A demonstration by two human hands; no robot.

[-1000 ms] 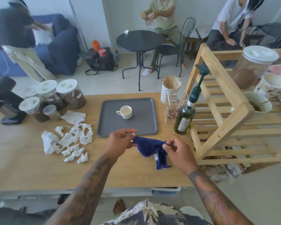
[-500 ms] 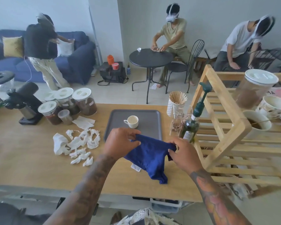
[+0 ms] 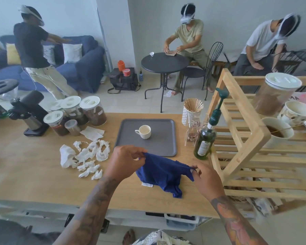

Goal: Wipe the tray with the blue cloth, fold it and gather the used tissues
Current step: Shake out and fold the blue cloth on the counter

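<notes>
Now at lower centre: left hand (image 3: 125,162) and right hand (image 3: 206,178), fingers pinched on the top corners of the blue cloth (image 3: 163,175), stretched just below the tray (image 3: 162,147); used tissues (image 3: 86,159) heaped left of centre.

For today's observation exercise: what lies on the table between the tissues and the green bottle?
In the head view, the grey tray with a white cup on it lies between the tissues and the bottle.
</notes>
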